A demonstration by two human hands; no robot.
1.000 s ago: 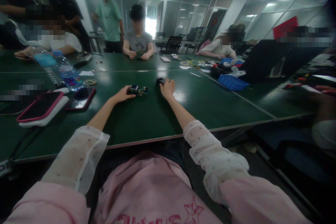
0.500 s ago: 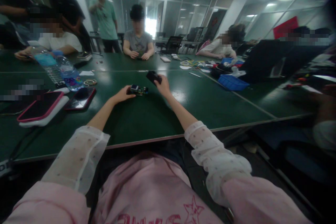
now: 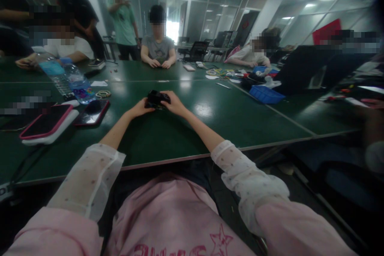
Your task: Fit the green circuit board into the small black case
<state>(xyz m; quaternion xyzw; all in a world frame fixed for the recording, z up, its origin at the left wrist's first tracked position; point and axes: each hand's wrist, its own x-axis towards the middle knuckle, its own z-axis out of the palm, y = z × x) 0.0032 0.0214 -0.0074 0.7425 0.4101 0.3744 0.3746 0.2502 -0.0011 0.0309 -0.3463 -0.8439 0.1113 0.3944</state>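
Visible at the left of the frame on the green table (image 3: 195, 140): a pink-rimmed phone (image 3: 46, 122), then a red-rimmed phone (image 3: 92, 113), both lying flat and well apart from the work. Just left of centre, steadying the circuit board (image 3: 161, 108) by its left end with the left hand (image 3: 139, 108), thumb along the near side, other fingers mostly hidden. Now over the board, leaving only a thin green strip in view: the black casing (image 3: 157, 97), held clear to the right half a second ago. At centre, pinching the casing's right end between right hand (image 3: 174, 103) thumb and fingers. Probably now aligning two parts; impossible to tell whether fully seated.
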